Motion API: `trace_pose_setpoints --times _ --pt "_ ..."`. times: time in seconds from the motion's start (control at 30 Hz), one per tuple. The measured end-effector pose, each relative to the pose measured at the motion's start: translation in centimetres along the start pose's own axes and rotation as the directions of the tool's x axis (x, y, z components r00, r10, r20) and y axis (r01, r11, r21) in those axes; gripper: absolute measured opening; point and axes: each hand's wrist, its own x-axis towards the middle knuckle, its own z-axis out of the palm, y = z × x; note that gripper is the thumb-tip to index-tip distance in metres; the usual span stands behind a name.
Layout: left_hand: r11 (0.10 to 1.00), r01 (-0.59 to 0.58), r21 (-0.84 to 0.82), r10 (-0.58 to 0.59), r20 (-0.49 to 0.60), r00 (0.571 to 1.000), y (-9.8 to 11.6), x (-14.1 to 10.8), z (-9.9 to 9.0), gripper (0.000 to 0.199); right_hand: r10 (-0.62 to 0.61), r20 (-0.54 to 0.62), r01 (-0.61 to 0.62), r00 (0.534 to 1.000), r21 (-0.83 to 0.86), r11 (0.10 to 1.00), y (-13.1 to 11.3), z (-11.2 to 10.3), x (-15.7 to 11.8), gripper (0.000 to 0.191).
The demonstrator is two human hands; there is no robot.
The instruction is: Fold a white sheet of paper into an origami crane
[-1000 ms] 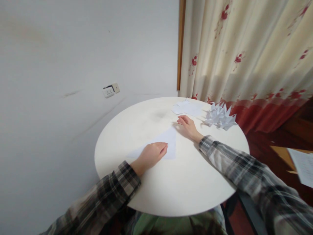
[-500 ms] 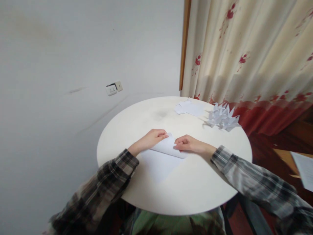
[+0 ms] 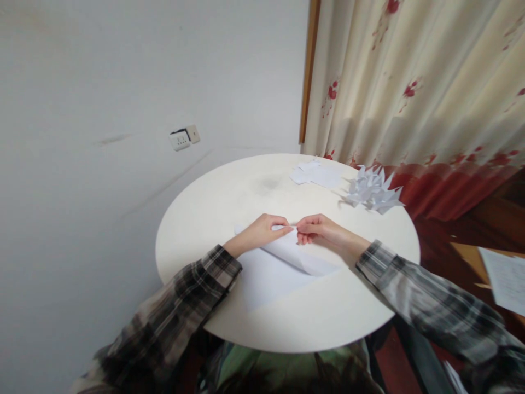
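Observation:
A white sheet of paper (image 3: 268, 276) lies on the round white table (image 3: 192, 219), its far part folded or curled over toward me. My left hand (image 3: 268, 230) pinches the raised far edge between thumb and fingers. Close beside it, my right hand (image 3: 315, 229) grips the same edge, fingertips almost touching those of my left hand. The near part of the sheet rests flat on the table.
Flat white paper pieces (image 3: 315, 173) lie at the table's far side. A cluster of pointed folded paper shapes (image 3: 373, 189) stands at the right rim. Lower right is a wooden surface with a written sheet (image 3: 502, 276).
Both hands have come closer together at the paper's far edge. The sheet has shifted and turned a little, and its folded part now reaches further right. The view has moved slightly.

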Motion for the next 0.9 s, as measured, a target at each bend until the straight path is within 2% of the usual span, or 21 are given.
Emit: trace_pose_setpoints --times 0.13,0.43,0.7,0.9 --pt "1.000 0.003 -0.004 -0.003 -0.019 1.000 -0.01 0.06 0.08 0.029 -0.036 -0.062 0.032 0.997 -0.053 0.998 0.14 0.24 0.25 0.018" --pt "1.000 -0.007 0.011 0.007 -0.047 0.999 -0.36 0.25 0.10 0.027 -0.043 -0.111 0.030 0.993 -0.115 0.993 -0.23 0.71 0.23 0.010" --pt "1.000 0.004 -0.007 -0.004 -0.038 0.999 0.03 0.26 0.23 0.027 -0.063 -0.066 0.057 0.996 -0.095 0.994 -0.72 0.85 -0.12 0.014" --pt "1.000 0.011 -0.005 -0.012 -0.037 0.999 0.11 0.30 0.17 0.026 -0.080 -0.047 0.074 0.996 -0.128 0.989 -0.39 0.79 0.07 0.010"
